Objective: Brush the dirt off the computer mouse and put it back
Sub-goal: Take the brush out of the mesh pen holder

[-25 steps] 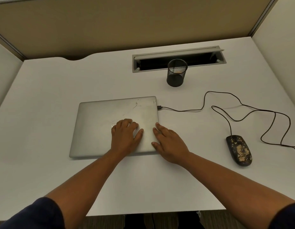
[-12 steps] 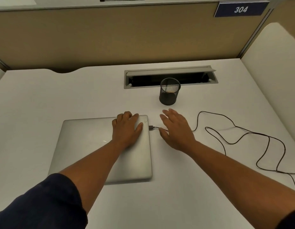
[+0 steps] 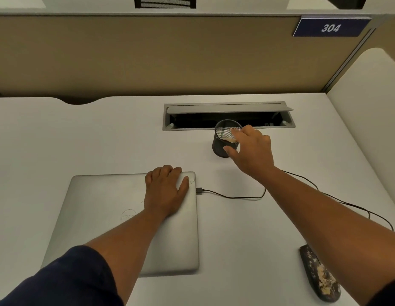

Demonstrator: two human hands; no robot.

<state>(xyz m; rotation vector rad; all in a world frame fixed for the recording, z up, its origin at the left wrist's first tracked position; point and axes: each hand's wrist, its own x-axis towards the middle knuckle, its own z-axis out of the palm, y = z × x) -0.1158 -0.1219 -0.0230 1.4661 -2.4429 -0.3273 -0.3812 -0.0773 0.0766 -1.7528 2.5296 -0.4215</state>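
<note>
The left hand (image 3: 164, 191) stays flat on the closed laptop (image 3: 99, 217). The right hand (image 3: 250, 149) has moved up to the mesh cup (image 3: 223, 149), fingers spread, gripping nothing yet, probably seeking a brush. The dirty mouse (image 3: 318, 277) lies untouched near right.

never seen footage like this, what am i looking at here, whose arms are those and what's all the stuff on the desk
There is no machine here. A person wears a wide-angle camera on the head, looking forward and down, so the two bare arms are the person's own.

The white desk stands in a cubicle. On it lies a closed silver laptop, and the left hand rests flat on its lid, holding nothing. The right hand reaches to a black mesh cup, fingers at its rim; whether it grips anything inside cannot be told. Behind the cup is an open cable hatch.

At the near right lies a dirty black computer mouse, speckled with pale dirt, untouched. Its thin cable runs towards the laptop's side.
</note>
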